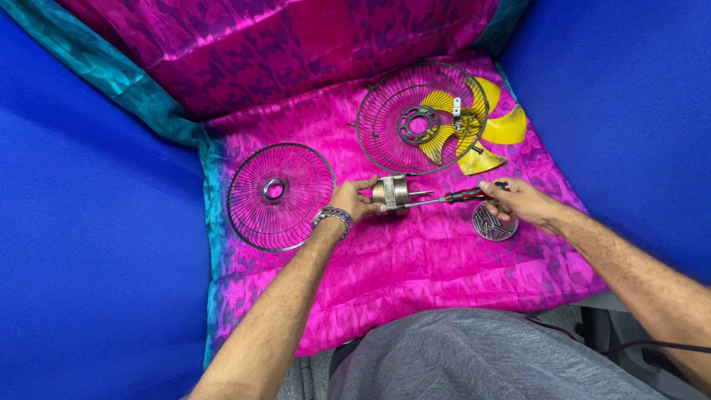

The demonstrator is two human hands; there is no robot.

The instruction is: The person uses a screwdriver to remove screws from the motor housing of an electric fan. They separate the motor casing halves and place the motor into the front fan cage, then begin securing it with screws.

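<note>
Left hand [354, 198] – I grip the motor [390, 193] on the pink cloth [415, 267] | Right hand [515, 201] – closed on screwdriver [453, 197], tip at motor | Done: both grilles [280, 194] and yellow blade [498, 127] off | Left: motor screws, I judge

A bright magenta cloth [415, 267] with a mottled pattern covered the tabletop, its surface lightly rumpled and shiny under even, soft light. Along the left side and top corners the cloth showed a teal border [126, 81], and at the back it rose in a fold against the rear. Plain deep-blue panels [81, 244] stood on the left and on the right [629, 111], closing the space in like the walls of a booth. At the lower right, a grey surface [637, 355] and a dark cable [652, 345] showed below the tabletop's edge.
</note>
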